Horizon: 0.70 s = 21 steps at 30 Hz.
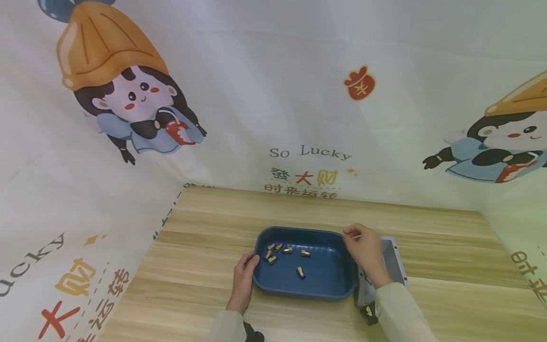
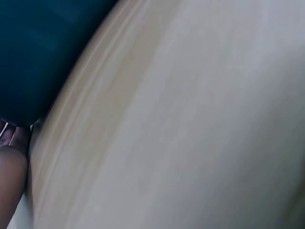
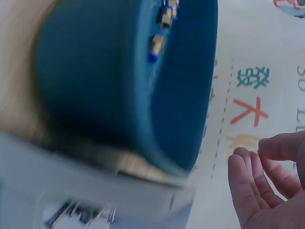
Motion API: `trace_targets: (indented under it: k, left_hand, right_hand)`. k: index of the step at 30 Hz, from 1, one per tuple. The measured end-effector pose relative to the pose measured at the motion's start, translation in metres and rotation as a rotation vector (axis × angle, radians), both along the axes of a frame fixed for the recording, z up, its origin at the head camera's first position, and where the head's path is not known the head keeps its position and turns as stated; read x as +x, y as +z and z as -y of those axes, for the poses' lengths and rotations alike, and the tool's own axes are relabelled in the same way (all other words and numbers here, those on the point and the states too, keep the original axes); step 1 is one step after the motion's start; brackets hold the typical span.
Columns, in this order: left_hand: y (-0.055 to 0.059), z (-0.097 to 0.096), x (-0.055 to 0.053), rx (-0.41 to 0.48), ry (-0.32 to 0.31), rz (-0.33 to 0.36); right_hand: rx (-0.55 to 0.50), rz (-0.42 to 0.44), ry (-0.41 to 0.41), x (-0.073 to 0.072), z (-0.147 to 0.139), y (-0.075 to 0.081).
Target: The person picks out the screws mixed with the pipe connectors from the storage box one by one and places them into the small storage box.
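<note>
A dark blue plastic tray (image 1: 325, 285) stands on the table, with several brass push-in air fittings (image 1: 301, 272) with blue collars in it, most grouped at its left end. My left hand (image 1: 244, 275) grips the tray's left side, thumb at the rim; in the left wrist view the hand (image 2: 12, 176) is mostly cut off beside the tray wall (image 2: 43, 57). Over the tray's right end is my right hand (image 1: 365, 249), fingers loosely bent. In the right wrist view the thumb and index fingertips of the hand (image 3: 271, 176) come close together, with nothing visible between them.
A grey open box (image 1: 397, 261) stands right of the tray, partly behind my right forearm; small metal parts (image 3: 81, 213) show in it in the right wrist view. A small dark object (image 1: 369, 314) lies at its near end. Printed cloth (image 1: 239, 95) hangs behind the wooden table (image 1: 213, 209).
</note>
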<state>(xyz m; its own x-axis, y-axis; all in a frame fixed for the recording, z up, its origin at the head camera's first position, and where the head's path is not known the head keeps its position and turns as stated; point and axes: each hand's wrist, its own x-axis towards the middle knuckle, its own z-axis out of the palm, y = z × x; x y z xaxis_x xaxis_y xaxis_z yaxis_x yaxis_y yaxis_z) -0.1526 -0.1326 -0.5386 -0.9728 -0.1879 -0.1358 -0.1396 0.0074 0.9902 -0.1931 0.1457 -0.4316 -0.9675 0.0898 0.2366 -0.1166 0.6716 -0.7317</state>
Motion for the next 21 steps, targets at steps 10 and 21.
trace_targets:
  k: [10, 21]
  left_hand:
    - [-0.001, 0.0, -0.002, -0.004, 0.007, 0.009]
    - [0.001, 0.0, 0.0, 0.008, 0.006, 0.003]
  right_hand:
    - [-0.06, 0.003, 0.046, -0.012, 0.037, -0.006]
    - [-0.079, 0.047, 0.106, -0.023, 0.066, -0.024]
